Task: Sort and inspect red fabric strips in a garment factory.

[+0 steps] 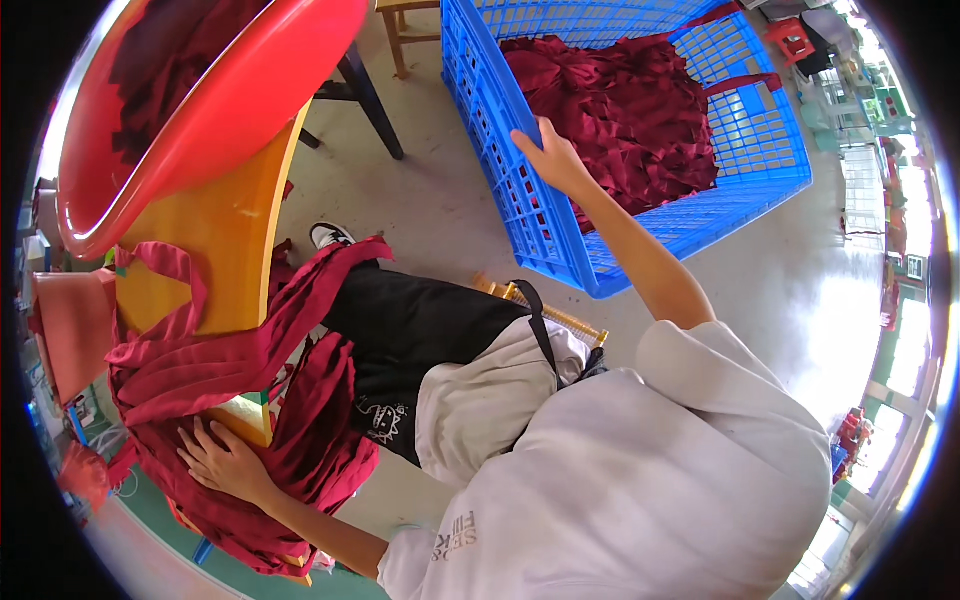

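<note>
My left hand [228,466] lies flat, fingers spread, on dark red fabric strips [200,375] draped in folds over a yellow wooden table [225,285]. The cloth hangs down beside my knee. At upper right, my right hand [555,162] grips the near-left rim of a large blue plastic basket [545,235]. Inside that basket is a heap of dark red cut fabric pieces [630,110], with a strip or two lying over its far wall. Some of my right fingers are hidden behind the rim.
A big red plastic basin [215,130] with dark red cloth in it is tilted at the table's far end. A pink bucket [75,335] stands beyond the table. A wooden stool [405,30] is behind, and a yellow slatted seat [560,318] shows beside my hip.
</note>
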`<state>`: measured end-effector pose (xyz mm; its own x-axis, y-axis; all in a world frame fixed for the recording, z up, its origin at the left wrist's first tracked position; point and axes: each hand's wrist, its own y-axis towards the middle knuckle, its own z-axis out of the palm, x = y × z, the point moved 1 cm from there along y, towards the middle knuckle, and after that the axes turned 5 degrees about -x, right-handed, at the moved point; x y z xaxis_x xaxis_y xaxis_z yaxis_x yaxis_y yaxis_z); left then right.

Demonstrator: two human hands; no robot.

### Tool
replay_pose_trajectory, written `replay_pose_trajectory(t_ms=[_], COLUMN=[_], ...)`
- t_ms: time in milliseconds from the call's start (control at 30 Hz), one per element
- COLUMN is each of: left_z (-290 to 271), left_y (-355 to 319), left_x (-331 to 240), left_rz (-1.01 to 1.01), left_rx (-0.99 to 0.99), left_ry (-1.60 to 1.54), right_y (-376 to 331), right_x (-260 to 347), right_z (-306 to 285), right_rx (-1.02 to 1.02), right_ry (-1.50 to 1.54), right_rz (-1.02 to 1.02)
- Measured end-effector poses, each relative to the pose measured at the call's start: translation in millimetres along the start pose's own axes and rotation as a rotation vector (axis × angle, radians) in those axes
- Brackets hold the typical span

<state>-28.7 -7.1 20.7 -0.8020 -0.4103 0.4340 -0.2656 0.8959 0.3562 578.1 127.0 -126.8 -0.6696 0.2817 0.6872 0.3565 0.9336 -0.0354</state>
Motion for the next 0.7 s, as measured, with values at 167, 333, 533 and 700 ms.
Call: replay_pose_trajectory(t_ms=[167,333,533,700], left_z=[-0.6,-0.1,5.5,5.5], left_y=[-3.6,1.4,-1.9,-2.9], left_x=[4.6,3.3,6.7,-7.7], left_rz=[0.001,0.014,0.031,0.022], left_rx=[0.003,-0.011,-0.046,-0.047], left_ry=[0.026,0.003,0.017,-0.042], right_y=[-65.8,-159.4,-151.0,-155.4], right_x=[-51.9,-73.2,-101.9,-70.5], right_z=[-92.8,-179.9,-142.8,-129.0], right_rx=[0.510,0.401,0.403,0.598], right_ry=[-0.072,-0.503,-0.478,-0.426], right_rz=[-0.166,-0.429,-0.369,-0.713])
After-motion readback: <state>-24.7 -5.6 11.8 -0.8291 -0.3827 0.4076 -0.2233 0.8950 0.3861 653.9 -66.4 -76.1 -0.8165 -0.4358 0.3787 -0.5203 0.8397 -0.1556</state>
